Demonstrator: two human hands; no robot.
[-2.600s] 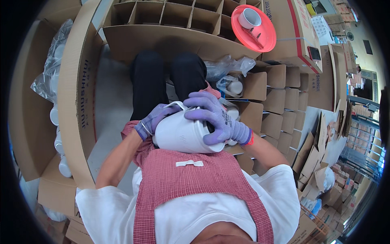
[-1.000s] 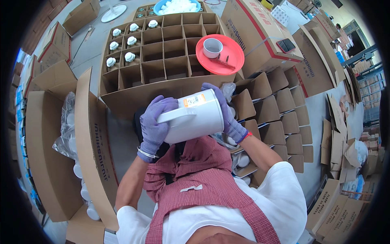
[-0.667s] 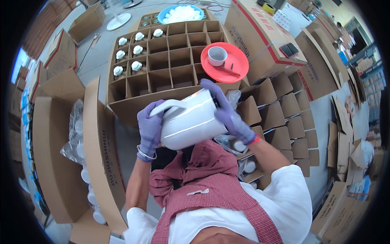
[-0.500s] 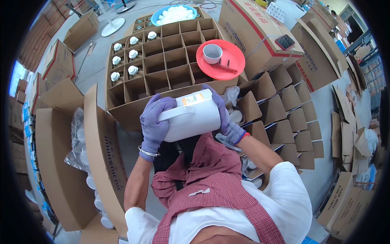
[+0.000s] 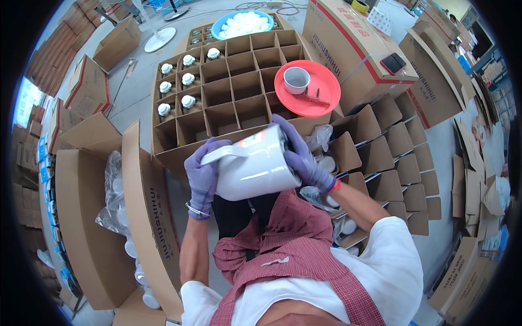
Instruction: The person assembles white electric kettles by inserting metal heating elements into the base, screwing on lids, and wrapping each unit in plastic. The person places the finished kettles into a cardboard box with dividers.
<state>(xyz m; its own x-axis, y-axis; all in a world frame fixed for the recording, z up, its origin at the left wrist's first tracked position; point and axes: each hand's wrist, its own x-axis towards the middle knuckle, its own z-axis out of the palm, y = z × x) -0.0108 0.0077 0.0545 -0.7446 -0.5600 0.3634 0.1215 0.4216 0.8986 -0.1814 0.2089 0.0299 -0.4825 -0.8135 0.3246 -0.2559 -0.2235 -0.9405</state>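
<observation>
A glossy white jug [image 5: 255, 173] with a side handle lies tilted between my two gloved hands, above my lap. My left hand [image 5: 202, 169], in a purple glove, is wrapped round its left end, next to the handle. My right hand [image 5: 305, 157] grips the other end at the rim, with its fingers over the edge. An orange-and-white label [image 5: 253, 140] sits on the upper side of the jug, behind the handle. What lies inside the jug is hidden from this angle.
Ahead stands a divided carton [image 5: 234, 111] holding several white-capped bottles [image 5: 188, 101]. On its right corner rests a red tray [image 5: 293, 103] with a grey cup [image 5: 297, 79]. Farther back is a blue basin [image 5: 220, 31] of white pieces. Open cartons flank me, the left one [image 5: 89, 217] holding bagged white items.
The jug has tipped, its right end swinging lower and toward me. My right hand has shifted round the rim. The whole view has moved slightly.
</observation>
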